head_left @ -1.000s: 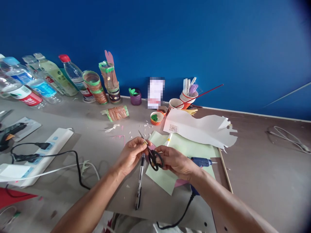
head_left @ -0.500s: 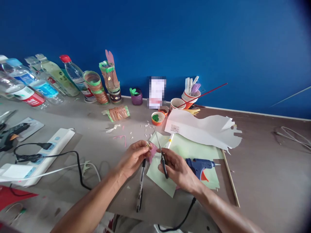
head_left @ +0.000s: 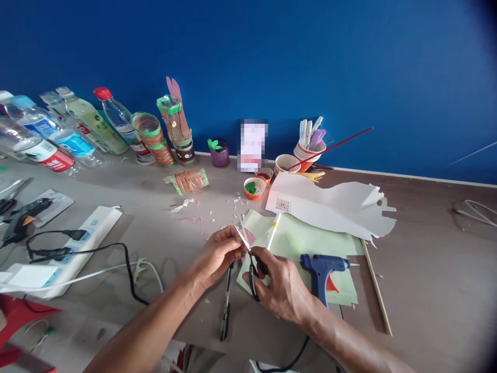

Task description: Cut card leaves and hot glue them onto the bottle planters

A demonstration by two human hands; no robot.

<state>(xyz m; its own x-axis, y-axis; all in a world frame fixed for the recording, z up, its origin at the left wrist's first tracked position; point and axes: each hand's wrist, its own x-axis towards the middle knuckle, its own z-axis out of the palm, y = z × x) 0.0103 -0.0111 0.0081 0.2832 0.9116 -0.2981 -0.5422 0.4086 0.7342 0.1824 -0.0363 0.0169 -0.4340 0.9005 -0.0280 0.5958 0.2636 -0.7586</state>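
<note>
My right hand [head_left: 281, 282] grips a pair of scissors [head_left: 253, 277] by the black handles, its blades parted and pointing up and left. Close against the blades, my left hand [head_left: 221, 251] pinches something small that its fingers mostly hide. A scrap of pink paper [head_left: 247, 237] shows behind the blades. Below my left hand a black pen [head_left: 225, 311] lies on the table. Light green paper [head_left: 295, 238] is spread under and beyond my right hand, with a blue glue gun [head_left: 324, 263] resting on it.
A white paper sheet [head_left: 330, 204] lies behind the green paper. Small cups, one with green paint [head_left: 254, 188], stand near the wall. Plastic bottles [head_left: 116, 116] and painted bottle pieces [head_left: 190, 181] are at the left. A power strip [head_left: 93, 228] with cables occupies the left side.
The scissors have opened and swung leftward, and their blades now reach my left fingers. My right hand has turned, with its fingers in the handles. My left hand stays nearly in place.
</note>
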